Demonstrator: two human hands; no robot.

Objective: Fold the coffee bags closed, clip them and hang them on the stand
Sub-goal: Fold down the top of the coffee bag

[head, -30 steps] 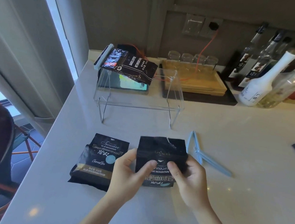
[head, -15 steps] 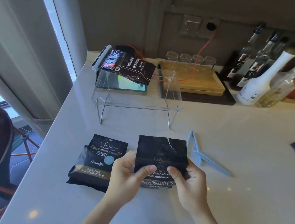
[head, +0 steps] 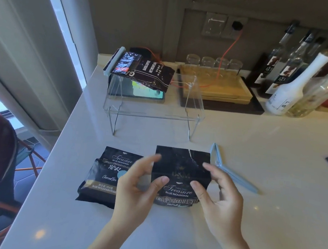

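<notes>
A second coffee bag (head: pixel 104 176) lies flat on the surface (head: pixel 235 149), far to the left. Its top points away from the person. The left hand (head: pixel 136 189) covers its right edge a little.

Next comes the middle coffee bag (head: pixel 180 174), held up between both hands. The left hand holds its left side, thumb on the front, other fingers on the bag's left edge. The right hand (head: pixel 220 201) holds the right side the same way. The open top of the bag stands above the thumbs, straight across from left to right. So the fold would likely go along that line, tipped toward or away from the person.

Just right of the bag lies the blue clip (head: pixel 228 168), open like a V. The right hand is the nearer one to it. Nothing sits between them.

Behind, the clear stand (head: pixel 152 111) waits, well apart from the hands. One clipped bag (head: pixel 141 71) already rests on its left end. Bottles (head: pixel 296 79) and a wooden tray (head: pixel 220 89) stand farther back to the right, out of the way.
</notes>
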